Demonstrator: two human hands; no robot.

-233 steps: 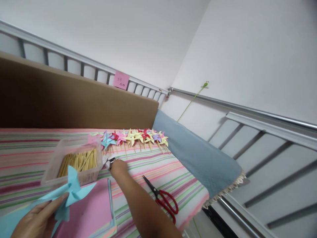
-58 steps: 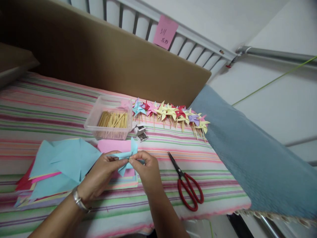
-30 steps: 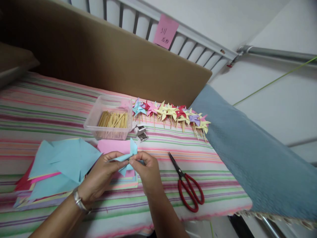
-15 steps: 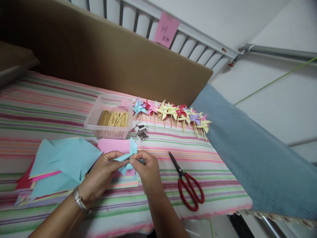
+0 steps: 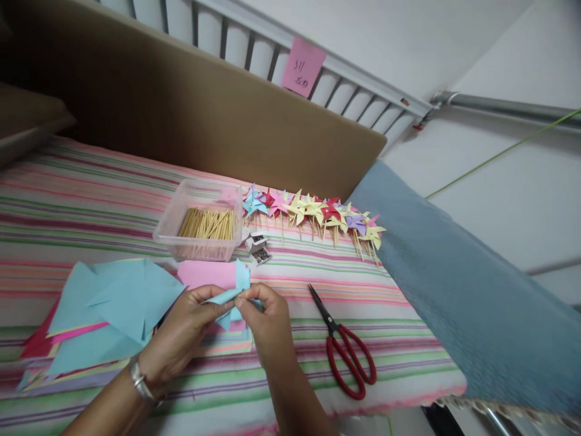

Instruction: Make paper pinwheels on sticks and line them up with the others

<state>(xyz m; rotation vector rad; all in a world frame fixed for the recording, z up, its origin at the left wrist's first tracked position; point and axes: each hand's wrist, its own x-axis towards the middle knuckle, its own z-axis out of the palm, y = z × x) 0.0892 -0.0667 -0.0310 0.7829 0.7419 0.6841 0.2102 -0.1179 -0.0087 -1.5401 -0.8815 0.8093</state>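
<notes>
Between my two hands is a light blue paper pinwheel, its blades folded in toward the middle. My left hand pinches its left side between thumb and fingers. At the centre, the thumb and fingertips of my right hand press together on the paper; whether a pin is between them is hidden. Under the hands lies a stack of coloured paper squares, pink on top. Left of my left hand, cut blue paper sheets lie on a pile of other colours.
Behind stands a clear plastic box of wooden sticks, beside small boxes of pins. Finished pinwheels line the cardboard panel. Red-handled scissors lie at right on the striped cloth, near the table edge.
The whole scene sits slightly lower as the camera view shifts. Both hands keep hold of the blue pinwheel, with only slight finger movement.
</notes>
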